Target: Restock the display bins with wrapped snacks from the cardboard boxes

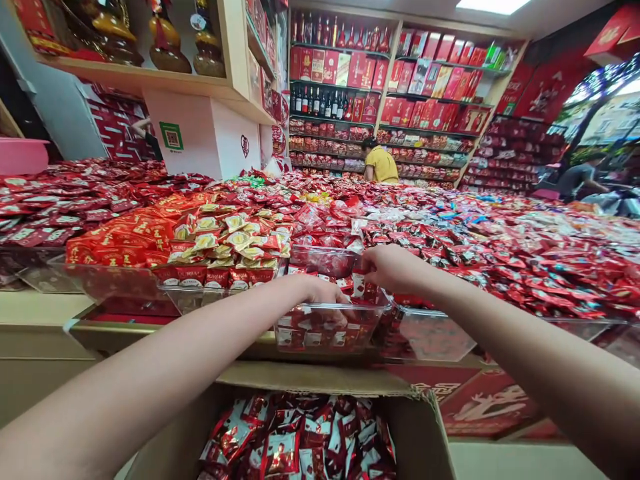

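A clear plastic bin (333, 307) on the display edge holds small red and white candy packets (313, 339) in rows. My left hand (325, 293) reaches over its front rim, fingers stretched down among the packets and partly seen through the plastic. At the bin's right side, my right hand (393, 265) has its fingers closed on an upright candy packet (359, 285). Below, an open cardboard box (325, 379) contains many loose red and white packets (280, 453).
Durian candy packets (233, 240) and orange-red packets (125, 233) fill bins on the left. Heaps of red wrapped candy (525, 260) spread rightward. A white pillar (190, 133) stands behind. A person in a yellow top (383, 165) is near the back shelves.
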